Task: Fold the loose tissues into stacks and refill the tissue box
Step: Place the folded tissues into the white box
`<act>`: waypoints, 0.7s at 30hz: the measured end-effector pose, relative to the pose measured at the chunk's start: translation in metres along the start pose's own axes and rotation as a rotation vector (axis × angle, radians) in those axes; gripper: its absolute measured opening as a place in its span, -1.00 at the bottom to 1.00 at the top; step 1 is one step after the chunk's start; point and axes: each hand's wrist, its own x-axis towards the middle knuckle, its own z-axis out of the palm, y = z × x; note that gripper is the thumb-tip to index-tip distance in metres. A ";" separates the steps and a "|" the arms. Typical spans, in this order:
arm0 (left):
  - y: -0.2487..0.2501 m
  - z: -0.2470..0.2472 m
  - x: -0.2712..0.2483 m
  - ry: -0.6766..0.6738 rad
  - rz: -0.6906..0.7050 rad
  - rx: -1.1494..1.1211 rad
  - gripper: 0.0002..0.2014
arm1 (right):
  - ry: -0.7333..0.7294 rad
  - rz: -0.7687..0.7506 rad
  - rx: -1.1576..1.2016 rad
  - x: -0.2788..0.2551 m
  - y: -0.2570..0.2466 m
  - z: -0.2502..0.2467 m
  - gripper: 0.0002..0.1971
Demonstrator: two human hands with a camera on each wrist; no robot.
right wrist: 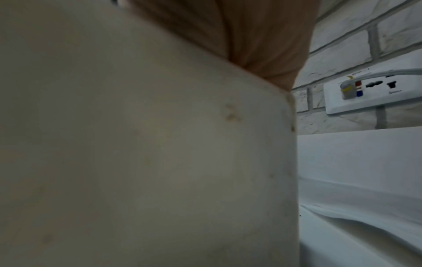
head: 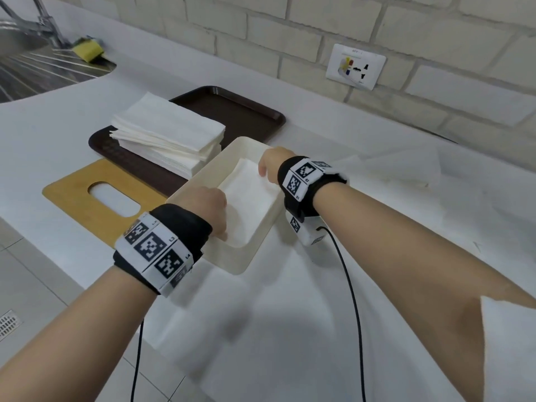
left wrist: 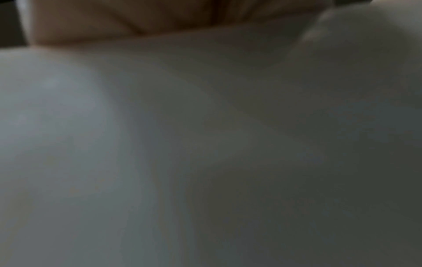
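Observation:
The open cream tissue box (head: 200,175) sits mid-counter with a white folded tissue stack (head: 249,204) inside. My left hand (head: 208,207) reaches over the near-left rim, its thumb down on the stack's near end. Over the far-right rim my right hand (head: 272,166) holds the far end, thumb on top. Both hands' other fingers are hidden. The left wrist view is blurred: only the palm (left wrist: 137,18) above the box wall (left wrist: 205,144). The right wrist view shows the palm (right wrist: 262,36) over the outer wall (right wrist: 137,144).
A tall pile of folded tissues (head: 171,134) sits on a brown tray (head: 246,117) behind the box. The wooden lid (head: 84,195) with its slot lies to the left. Loose tissue (head: 391,169) lies right, more (head: 275,329) in front. A sink (head: 29,68), sponge (head: 88,49) and wall outlet (head: 355,66) stand farther off.

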 end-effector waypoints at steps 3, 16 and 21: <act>0.001 0.002 0.000 0.025 -0.005 0.073 -0.61 | -0.030 -0.054 -0.073 0.001 -0.001 0.001 -0.61; 0.020 0.009 0.001 -0.104 0.179 0.162 -0.45 | -0.247 -0.379 -0.330 0.003 -0.005 0.005 -0.30; 0.025 0.007 0.003 -0.143 0.175 0.221 -0.43 | -0.241 -0.347 -0.264 0.005 -0.002 0.012 -0.29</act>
